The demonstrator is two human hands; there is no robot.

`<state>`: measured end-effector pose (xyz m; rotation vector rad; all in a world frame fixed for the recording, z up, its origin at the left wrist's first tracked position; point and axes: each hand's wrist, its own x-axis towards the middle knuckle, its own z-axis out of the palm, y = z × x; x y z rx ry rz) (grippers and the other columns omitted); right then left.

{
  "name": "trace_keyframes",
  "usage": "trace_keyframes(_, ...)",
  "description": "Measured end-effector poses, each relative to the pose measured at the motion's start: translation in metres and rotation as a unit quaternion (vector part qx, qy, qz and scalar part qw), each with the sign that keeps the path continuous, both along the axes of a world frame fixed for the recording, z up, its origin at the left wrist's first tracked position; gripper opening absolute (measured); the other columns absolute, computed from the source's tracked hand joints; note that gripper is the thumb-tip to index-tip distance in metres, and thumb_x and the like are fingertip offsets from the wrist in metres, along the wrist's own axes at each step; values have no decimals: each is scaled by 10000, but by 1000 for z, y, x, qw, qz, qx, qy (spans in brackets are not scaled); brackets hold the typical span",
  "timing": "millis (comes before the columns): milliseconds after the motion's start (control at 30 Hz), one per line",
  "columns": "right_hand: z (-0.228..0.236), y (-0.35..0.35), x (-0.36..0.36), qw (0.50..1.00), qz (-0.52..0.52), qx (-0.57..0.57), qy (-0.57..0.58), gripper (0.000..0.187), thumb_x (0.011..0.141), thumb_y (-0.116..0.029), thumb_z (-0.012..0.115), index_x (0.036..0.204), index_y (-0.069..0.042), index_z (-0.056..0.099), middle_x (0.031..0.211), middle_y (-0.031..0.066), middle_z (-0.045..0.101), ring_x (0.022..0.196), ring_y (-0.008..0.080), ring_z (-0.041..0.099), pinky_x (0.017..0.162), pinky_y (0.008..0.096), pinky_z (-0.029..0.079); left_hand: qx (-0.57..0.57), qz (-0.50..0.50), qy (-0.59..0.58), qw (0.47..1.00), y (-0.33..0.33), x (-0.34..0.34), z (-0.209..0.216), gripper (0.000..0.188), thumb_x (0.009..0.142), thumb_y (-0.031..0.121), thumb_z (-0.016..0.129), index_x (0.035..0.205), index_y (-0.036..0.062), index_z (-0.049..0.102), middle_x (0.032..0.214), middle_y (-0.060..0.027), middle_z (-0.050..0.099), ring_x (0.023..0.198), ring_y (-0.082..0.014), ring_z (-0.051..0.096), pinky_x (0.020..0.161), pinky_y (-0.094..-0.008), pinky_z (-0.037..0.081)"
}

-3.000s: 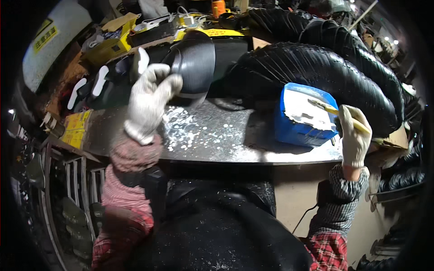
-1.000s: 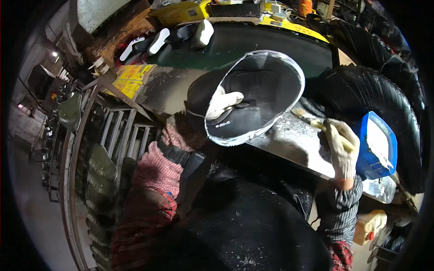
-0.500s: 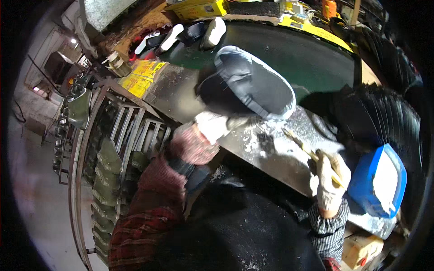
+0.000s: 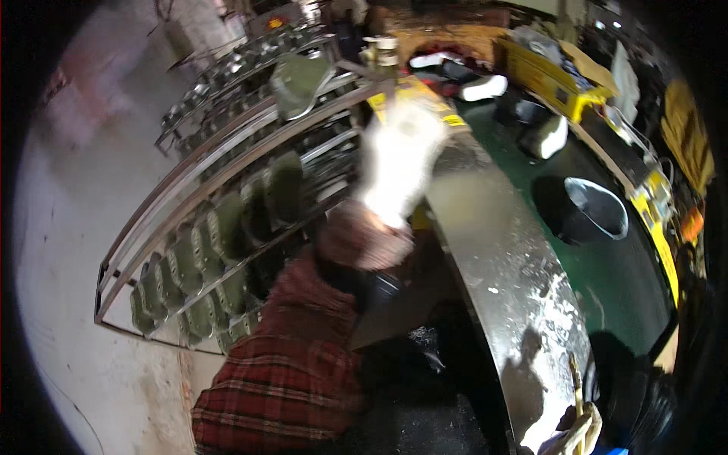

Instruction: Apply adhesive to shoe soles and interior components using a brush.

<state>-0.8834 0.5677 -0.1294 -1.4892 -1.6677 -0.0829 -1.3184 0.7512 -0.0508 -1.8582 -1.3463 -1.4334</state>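
My left hand [image 4: 402,155], in a white glove, reaches out over the near end of the metal bench, close to the shoe rack [image 4: 205,189]. Motion and glare smear its fingers; I can make out nothing in it. At the lower right, my gloved right hand [image 4: 582,431] is closed round a thin wooden-handled brush [image 4: 577,379], which points up over the bench. A black shoe with a pale rim [image 4: 599,208] lies on the green belt. One olive-green shoe [image 4: 299,82] sits on top of the rack, beyond my left hand.
Several olive-green shoes fill the rack's tiers. White smears mark the metal bench [image 4: 500,250]. Past it, the green belt [image 4: 622,288] carries dark shoes with white soles [image 4: 550,138]. A yellow crate [image 4: 542,76] stands at the back, and a small jar [image 4: 385,53] near the bench end.
My left hand has let go of the black shoe, which now lies on the belt, and has moved toward the rack. The view has turned left. My right hand still holds the brush.
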Motion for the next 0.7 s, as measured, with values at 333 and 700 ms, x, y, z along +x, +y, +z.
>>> trace_keyframes(333,-11,30,-32,990,124,-34,-58,296,878,-178,626,1095,18,578,1015,201,624,817,317,651,693,383,550,41,218,-374,901,-173,-140,-74,267,933,122,494,1144,-23,571,1208,-144,578,1124,-239,550,971,-320,414)
trace_keyframes(700,52,-10,-84,969,19,-151,193,253,969,-149,519,1036,68,631,931,151,675,763,185,634,653,280,527,-40,263,-271,925,-49,-143,85,641,796,255,701,1333,6,456,1268,-190,555,1165,-290,548,1000,-339,417)
